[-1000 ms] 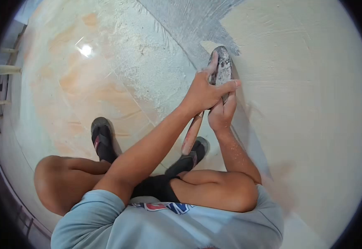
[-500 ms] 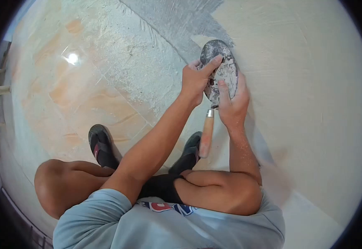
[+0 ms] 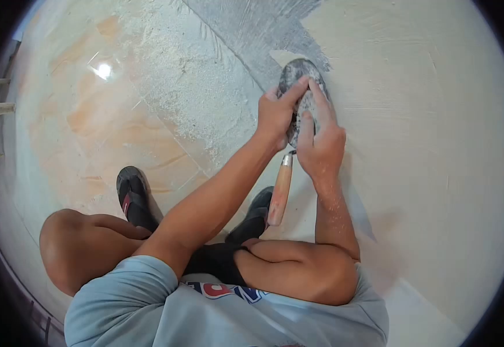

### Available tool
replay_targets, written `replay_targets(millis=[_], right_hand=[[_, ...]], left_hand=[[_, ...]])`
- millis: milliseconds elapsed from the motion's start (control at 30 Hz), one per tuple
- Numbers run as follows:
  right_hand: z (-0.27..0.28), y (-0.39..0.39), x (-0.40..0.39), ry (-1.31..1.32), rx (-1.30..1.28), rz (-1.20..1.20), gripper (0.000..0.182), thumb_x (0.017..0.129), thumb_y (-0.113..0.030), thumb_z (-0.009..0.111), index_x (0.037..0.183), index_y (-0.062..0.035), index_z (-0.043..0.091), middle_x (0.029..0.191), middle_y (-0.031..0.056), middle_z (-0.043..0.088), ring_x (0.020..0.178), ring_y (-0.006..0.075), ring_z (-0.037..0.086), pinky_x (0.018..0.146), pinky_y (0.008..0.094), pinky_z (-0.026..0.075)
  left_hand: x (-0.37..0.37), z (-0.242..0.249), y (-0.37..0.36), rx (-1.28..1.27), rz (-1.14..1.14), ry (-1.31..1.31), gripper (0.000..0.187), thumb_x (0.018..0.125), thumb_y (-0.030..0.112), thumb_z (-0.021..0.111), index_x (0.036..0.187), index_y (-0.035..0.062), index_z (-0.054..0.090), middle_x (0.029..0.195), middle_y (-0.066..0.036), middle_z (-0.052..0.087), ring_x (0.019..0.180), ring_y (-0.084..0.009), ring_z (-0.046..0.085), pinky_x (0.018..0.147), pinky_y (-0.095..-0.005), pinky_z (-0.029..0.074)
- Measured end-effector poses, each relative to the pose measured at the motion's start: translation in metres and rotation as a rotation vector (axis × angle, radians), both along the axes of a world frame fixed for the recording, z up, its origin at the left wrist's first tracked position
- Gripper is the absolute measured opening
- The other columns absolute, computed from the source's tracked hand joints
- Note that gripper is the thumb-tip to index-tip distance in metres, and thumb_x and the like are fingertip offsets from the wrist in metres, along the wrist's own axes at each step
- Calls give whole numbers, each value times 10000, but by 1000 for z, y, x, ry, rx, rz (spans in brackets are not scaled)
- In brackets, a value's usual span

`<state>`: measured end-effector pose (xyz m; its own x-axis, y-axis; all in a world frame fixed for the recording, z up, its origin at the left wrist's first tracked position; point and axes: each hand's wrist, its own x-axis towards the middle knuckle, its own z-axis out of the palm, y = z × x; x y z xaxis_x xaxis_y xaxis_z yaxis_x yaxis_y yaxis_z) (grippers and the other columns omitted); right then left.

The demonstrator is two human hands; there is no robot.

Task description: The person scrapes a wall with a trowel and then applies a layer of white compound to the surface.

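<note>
A wooden-handled trowel (image 3: 281, 194) points its handle down toward my feet. Its rounded, dark head (image 3: 299, 68) is caked with whitish material; the join to the handle is partly hidden. My left hand (image 3: 276, 111) is closed on the head's left edge, thumb across the face and fingers behind. My right hand (image 3: 323, 139) is at the lower right of the head. Its thumb and index finger lie stretched on the whitish face, and the other fingers are mostly hidden. Neither hand touches the handle, which hangs below.
Tiled floor (image 3: 107, 147) with orange-brown patches spreads to the left. Whitish powder and crumbs (image 3: 188, 87) cover part of it. Beyond the hands, a streaked grey patch (image 3: 263, 29) borders a cream surface (image 3: 414, 115). My dark shoes (image 3: 136, 199) rest below.
My right index finger has come round from the head's right edge onto its face, near the left thumb. The handle now slants further left at its lower end. The left hand keeps its hold.
</note>
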<state>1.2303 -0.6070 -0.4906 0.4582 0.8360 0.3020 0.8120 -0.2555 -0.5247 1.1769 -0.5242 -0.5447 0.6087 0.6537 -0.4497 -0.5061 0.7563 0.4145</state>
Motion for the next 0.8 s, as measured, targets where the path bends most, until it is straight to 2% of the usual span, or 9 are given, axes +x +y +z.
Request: replay_targets(millis=[100,200,433,500,567,633,700,800], right_hand=[[6,11,-2,62,-72,5,500,956,-126,541,1455,-114,562,1312,207,667,1114,435,669,902,468,552],[-3,-8,4,65,53,42,503,956,-124,537,1458,-124,563,1309,207,668,1103,443,670,900,472,552],[-2,5,1,77,-70,-3,512,961,-129,525,1472,-126,546,1312,215,662,1104,441,667,911,480,542],[-4,4,2,36,-19,25,511,960,-129,519,1470,-123,548,1315,221,658,1094,442,669,901,478,545],[12,-7,-6,92,-84,-32,511,957,-130,516,1466,-118,553,1315,220,657,1086,446,670,896,483,545],[11,-5,-2,39,-28,18,524,958,-140,511,1481,-128,537,1318,210,657,1067,448,676,889,492,545],[20,3,-7,1,-194,-29,531,960,-144,507,1490,-138,527,1321,207,656,1056,450,677,889,496,544],[12,12,-5,-45,-190,9,534,960,-148,510,1493,-144,527,1323,209,654,1051,452,677,888,498,543]], left_hand=[[-1,-2,6,-65,23,-48,308,939,225,777,1105,-10,668,939,-80,716,770,-152,671,664,-313,550],[-1,4,-7,-28,-3,64,314,934,233,784,1100,-8,673,924,-73,710,750,-145,658,641,-305,538],[3,-10,3,-42,2,48,309,926,247,790,1066,-8,685,912,-64,704,754,-132,647,644,-309,533],[1,-8,4,-65,1,-72,309,924,243,790,1069,-8,685,912,-68,704,766,-139,656,652,-318,539],[1,4,-10,-70,8,15,326,923,251,791,1076,-16,681,913,-70,704,780,-145,662,658,-320,545],[4,5,-14,-58,7,11,350,926,262,788,1089,-25,673,913,-74,704,774,-143,659,649,-312,541],[4,-2,-7,-97,15,21,357,926,275,787,1086,-26,676,912,-72,706,747,-138,654,636,-304,535],[5,-14,5,-108,6,-28,358,931,283,783,1076,-27,681,899,-69,707,726,-134,650,624,-299,531]])
